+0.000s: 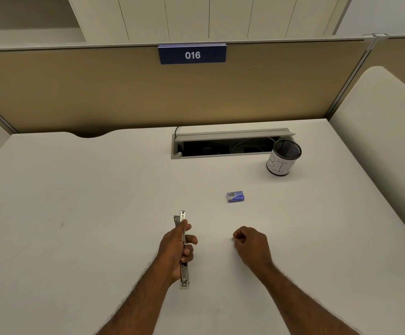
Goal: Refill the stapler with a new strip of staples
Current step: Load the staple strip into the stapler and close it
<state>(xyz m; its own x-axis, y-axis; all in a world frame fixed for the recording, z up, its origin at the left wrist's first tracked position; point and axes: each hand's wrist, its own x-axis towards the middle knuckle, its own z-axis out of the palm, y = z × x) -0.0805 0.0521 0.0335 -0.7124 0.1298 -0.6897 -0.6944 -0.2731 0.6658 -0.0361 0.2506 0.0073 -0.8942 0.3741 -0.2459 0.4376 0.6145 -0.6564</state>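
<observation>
In the head view, low and just left of centre, the left hand grips the stapler around its middle, thumb along one side and fingers curled round the other, so the tool runs up and down the frame with bright metal showing above and below the fist. It looks swung open into one long line — a stiff, narrow steel channel, hard-edged and smooth, probably light but slippery on its plated faces, so the mid-body hold near the hinge seems the sensible place, leaving the channel free to load. To the right of it, at much the same height in the frame, the right hand has its fingers curled in with fingertips pressed to the thumb; something tiny and pale shows at the tips, perhaps a strip of staples, but it is too small to tell. A strip would be brittle, I judge — glued wire that snaps if bent — and best pinched by its long sides. Above the right hand, right of centre, lies the small blue staple box, thin card, flat on the desk, well apart from both hands. The desk is matte and off-white. Farther up and right stands a black mesh cup wrapped in white paper, just beside an open grey cable hatch. A blue sign reading 016 hangs on the tan partition at the top.
</observation>
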